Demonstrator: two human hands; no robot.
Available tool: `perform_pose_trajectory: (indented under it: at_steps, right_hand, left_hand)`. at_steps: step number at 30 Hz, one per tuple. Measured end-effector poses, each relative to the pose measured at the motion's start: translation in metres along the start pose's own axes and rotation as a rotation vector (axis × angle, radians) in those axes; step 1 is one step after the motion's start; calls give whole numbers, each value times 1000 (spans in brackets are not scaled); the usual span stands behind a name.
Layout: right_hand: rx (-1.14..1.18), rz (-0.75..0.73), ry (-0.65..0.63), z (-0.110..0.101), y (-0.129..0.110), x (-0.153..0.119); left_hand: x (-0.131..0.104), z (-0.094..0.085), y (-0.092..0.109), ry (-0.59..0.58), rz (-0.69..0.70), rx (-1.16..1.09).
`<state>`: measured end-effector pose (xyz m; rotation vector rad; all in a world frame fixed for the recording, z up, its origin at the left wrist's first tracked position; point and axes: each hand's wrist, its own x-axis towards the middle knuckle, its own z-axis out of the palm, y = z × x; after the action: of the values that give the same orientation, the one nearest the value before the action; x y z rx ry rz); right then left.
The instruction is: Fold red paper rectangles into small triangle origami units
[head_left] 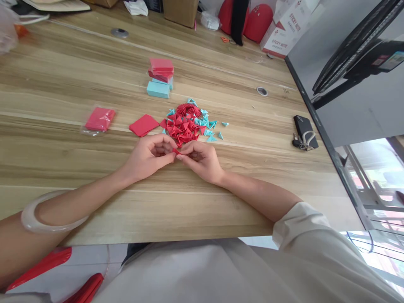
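Light shirt cloth (pixel 214 273) lay nearest the head camera. Beyond it were two hands: the left hand (pixel 150 155) and the right hand (pixel 204 160), fingertips clamped on one small red paper piece (pixel 176 151) just in front of one pile of folded pieces (pixel 182 129), too overlapped to count. The held piece's long axis slanted from upper left to lower right; which way it pointed was unclear. One red paper stack (pixel 143 125) and one wrapped red packet (pixel 100 119) lay leftward.

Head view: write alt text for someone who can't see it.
The left hand and right hand pinch a small red piece between them at a wooden table. Just beyond lies a heap of folded red and blue pieces, with flat red sheets to its left.
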<state>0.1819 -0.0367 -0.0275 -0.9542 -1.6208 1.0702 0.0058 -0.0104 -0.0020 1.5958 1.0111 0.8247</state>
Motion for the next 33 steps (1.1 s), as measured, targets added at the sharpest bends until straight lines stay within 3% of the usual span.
perform_pose_trajectory:
  at_steps: [8,17,25,33]
  right_hand:
    - [75,-26,-55,-3,0,3]
    - [304,231,-51,-1,-3,7]
    - [340,269,-11,-3,0,11]
    - [366,279,10,-4,-4,13]
  left_hand:
    - [1,-3,0,89,-45,6]
    - [-1,-4,-2,48,-10,73]
    - [-3,-2,3,-6,0,11]
    - [0,-4,-4,44,81,93]
